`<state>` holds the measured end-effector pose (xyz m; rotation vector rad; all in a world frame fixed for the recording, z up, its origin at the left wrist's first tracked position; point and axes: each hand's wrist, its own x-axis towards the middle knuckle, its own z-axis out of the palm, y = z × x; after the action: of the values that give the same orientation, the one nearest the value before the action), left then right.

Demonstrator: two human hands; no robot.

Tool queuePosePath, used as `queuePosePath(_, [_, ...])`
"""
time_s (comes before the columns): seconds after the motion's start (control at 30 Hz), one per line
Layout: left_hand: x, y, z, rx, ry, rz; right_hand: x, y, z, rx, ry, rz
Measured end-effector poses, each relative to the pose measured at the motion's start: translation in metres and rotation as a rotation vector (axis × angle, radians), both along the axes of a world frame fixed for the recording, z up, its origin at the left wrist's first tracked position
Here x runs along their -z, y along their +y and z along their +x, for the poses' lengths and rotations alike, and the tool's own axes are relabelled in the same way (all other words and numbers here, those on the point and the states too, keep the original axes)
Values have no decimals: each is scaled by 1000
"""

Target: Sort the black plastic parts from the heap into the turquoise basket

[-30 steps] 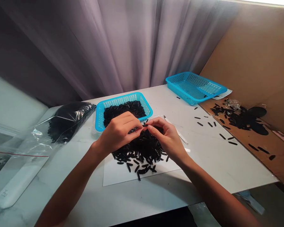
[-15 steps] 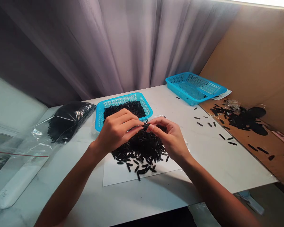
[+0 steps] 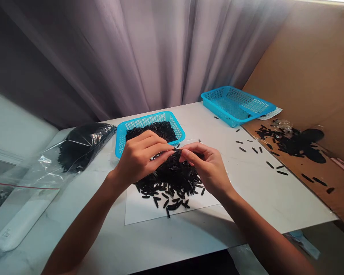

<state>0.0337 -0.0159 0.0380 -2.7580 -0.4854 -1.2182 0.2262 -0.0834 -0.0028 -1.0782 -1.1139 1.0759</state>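
My left hand (image 3: 145, 156) and my right hand (image 3: 205, 162) meet over a heap of small black elongated pieces (image 3: 174, 175). Between the fingertips of both hands is a small black piece (image 3: 177, 150), pinched at its two ends; its exact kind is too small to make out. The heap lies on a white sheet (image 3: 137, 214), with several loose pieces at its near edge. Just behind my left hand stands a blue plastic basket (image 3: 120, 141) holding many more black pieces, partly covered by that hand.
A clear plastic bag (image 3: 83, 145) with black contents lies at the left, near a long white object (image 3: 20, 225). Another blue basket (image 3: 232, 118) stands at the back right. Scattered black pieces (image 3: 289, 143) lie by the brown board. A grey curtain (image 3: 160, 53) hangs behind the table.
My hands have barely moved; the fingertips are slightly farther apart, with the small black piece still between them. The view has shifted very slightly.
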Motion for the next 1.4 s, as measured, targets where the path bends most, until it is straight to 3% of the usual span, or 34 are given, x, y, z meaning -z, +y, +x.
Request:
queuePosePath(0.7, [-1, -2, 1, 25, -29, -22, 1, 0, -2, -47, 184, -43])
queuePosePath(0.77, [3, 2, -1, -96, -69, -15, -1, 2, -1, -57, 310, -129])
queuePosePath(0.83, [7, 10, -4, -348, -90, -45, -3, 5, 0, -85, 511, -282])
queuePosePath(0.9, [11, 17, -8, -593, -32, -154, -4, 8, 1, -125, 718, -454])
queuePosePath(0.93, [12, 18, -8, -643, 11, -234, -4, 9, 1, -142, 802, -527])
queuePosePath(1.0, [12, 16, -6, -558, 82, -391, -3, 11, -2, -169, 912, -613])
queuePosePath(1.1, [10, 3, 2, -198, 227, -490, -1, 10, -6, -220, 963, -581])
queuePosePath(1.17, [10, -6, 8, -58, 354, -483, 0, 8, -8, -266, 963, -532])
queuePosePath(1.23, [12, -11, 12, -23, 400, -468, 0, 7, -8, -299, 958, -507])
queuePosePath(1.4, [16, -4, 8, 24, 289, -487, 4, 6, -10, -305, 956, -504])
